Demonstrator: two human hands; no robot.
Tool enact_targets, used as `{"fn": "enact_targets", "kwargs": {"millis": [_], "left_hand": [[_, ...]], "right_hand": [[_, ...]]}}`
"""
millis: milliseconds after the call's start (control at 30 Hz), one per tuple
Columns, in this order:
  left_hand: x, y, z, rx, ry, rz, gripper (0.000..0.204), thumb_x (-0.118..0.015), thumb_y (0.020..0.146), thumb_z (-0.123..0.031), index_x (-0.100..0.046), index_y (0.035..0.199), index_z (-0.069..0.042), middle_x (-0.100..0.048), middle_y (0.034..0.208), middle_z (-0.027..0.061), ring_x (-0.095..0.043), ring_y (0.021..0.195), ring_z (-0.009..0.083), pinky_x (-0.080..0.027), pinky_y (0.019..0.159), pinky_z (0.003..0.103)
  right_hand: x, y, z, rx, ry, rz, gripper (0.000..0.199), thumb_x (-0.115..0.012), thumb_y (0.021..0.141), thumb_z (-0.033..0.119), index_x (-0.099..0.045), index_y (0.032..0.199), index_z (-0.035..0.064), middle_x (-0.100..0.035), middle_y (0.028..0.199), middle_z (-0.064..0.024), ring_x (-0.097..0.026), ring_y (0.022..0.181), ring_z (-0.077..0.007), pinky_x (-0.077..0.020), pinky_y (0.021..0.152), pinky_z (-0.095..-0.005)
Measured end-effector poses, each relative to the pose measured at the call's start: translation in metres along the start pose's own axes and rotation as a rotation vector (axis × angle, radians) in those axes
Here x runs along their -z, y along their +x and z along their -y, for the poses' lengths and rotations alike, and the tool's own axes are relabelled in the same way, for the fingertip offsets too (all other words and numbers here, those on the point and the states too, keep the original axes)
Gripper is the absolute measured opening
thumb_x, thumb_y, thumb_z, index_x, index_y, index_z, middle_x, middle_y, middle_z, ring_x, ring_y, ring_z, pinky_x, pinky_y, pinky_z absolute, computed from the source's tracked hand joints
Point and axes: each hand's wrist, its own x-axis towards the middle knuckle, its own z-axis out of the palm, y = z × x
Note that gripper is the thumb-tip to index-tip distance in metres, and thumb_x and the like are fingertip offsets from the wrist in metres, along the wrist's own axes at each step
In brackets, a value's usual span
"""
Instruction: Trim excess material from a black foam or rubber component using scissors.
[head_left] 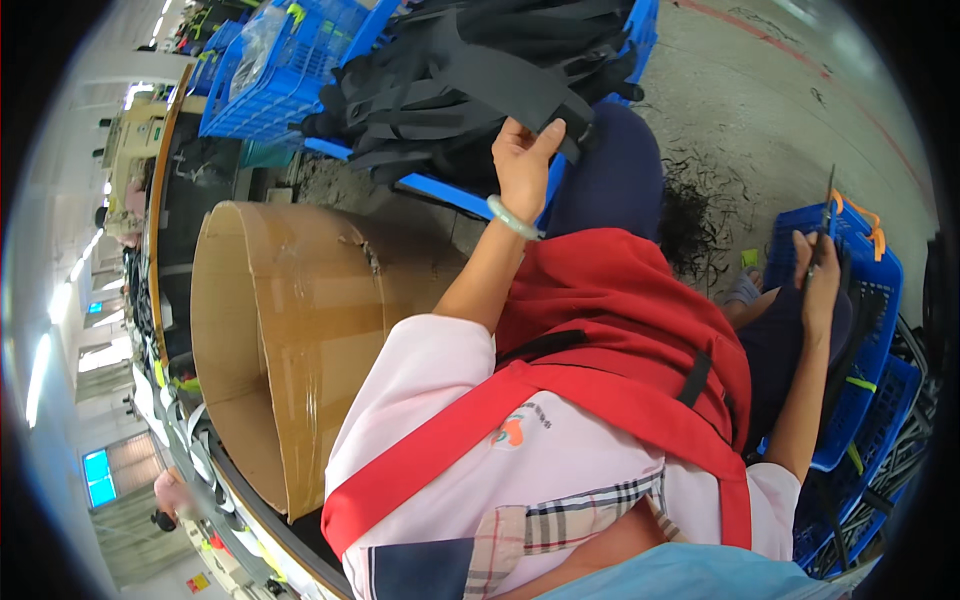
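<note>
My left hand point(522, 165), with a pale green bangle on the wrist, reaches forward and pinches the edge of a black fabric piece point(520, 85). That piece lies on top of a heap of black fabric pieces point(420, 100) in a blue crate point(440, 190). Off to the right, my right hand point(822, 285) is raised over another blue crate point(880, 300) and grips a thin pair of scissors point(830, 205), blades pointing up. I wear a pink shirt and a red apron point(620, 300).
A large open cardboard box point(280, 330) stands at my left. A further blue crate point(285, 70) sits behind it, and stacked blue crates point(860, 470) are at the lower right. Black thread scraps point(700, 215) litter the concrete floor.
</note>
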Motion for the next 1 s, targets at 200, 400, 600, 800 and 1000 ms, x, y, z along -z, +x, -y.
{"fn": "enact_targets", "kwargs": {"millis": [200,400,600,800,1000], "left_hand": [[-0.072,-0.035,0.009,-0.153,0.549,0.444,0.036,-0.059,0.078,0.008,-0.048,0.112,0.002,-0.056,0.107,0.0161,-0.058,0.096,0.0290,-0.047,0.085,0.028],[-0.138,-0.071,0.022,0.098,0.190,0.749,0.059,-0.068,0.083,-0.006,-0.042,0.136,0.001,-0.053,0.118,0.0146,-0.056,0.098,0.0203,-0.049,0.081,0.027],[-0.148,-0.014,0.032,0.442,-0.127,0.743,0.026,-0.066,0.088,-0.012,-0.062,0.111,-0.001,-0.066,0.097,0.0074,-0.062,0.087,0.0150,-0.051,0.077,0.027],[-0.174,0.011,0.038,0.527,-0.339,0.830,0.015,-0.065,0.084,0.002,-0.065,0.099,-0.002,-0.068,0.099,0.0069,-0.064,0.092,0.0162,-0.052,0.084,0.030],[-0.173,0.031,0.045,0.526,-0.363,0.803,0.018,-0.065,0.083,0.006,-0.064,0.099,-0.002,-0.067,0.099,0.0064,-0.064,0.091,0.0164,-0.052,0.084,0.030]], "right_hand": [[-0.082,-0.062,0.122,0.372,0.199,0.151,0.030,-0.067,0.086,0.013,-0.054,0.111,0.0027,-0.062,0.097,-0.0046,-0.057,0.084,-0.0105,-0.0460,0.071,-0.0246],[-0.086,-0.041,0.113,0.388,0.355,0.183,0.031,-0.067,0.084,0.027,-0.054,0.095,0.0009,-0.064,0.088,-0.0099,-0.059,0.077,-0.0150,-0.0471,0.071,-0.0260],[-0.059,-0.052,0.098,0.038,0.961,0.777,0.061,-0.052,0.090,0.042,-0.048,0.130,-0.0039,-0.059,0.121,-0.0214,-0.065,0.093,-0.0207,-0.0525,0.080,-0.0258],[-0.042,-0.037,0.087,-0.029,0.682,0.444,0.043,-0.061,0.089,0.042,-0.059,0.105,0.0021,-0.063,0.090,-0.0060,-0.060,0.075,-0.0115,-0.0479,0.067,-0.0225],[-0.025,-0.020,0.076,0.057,0.410,0.306,0.033,-0.064,0.087,0.038,-0.059,0.086,0.0050,-0.056,0.076,0.0006,-0.053,0.073,-0.0069,-0.0400,0.067,-0.0208]]}}
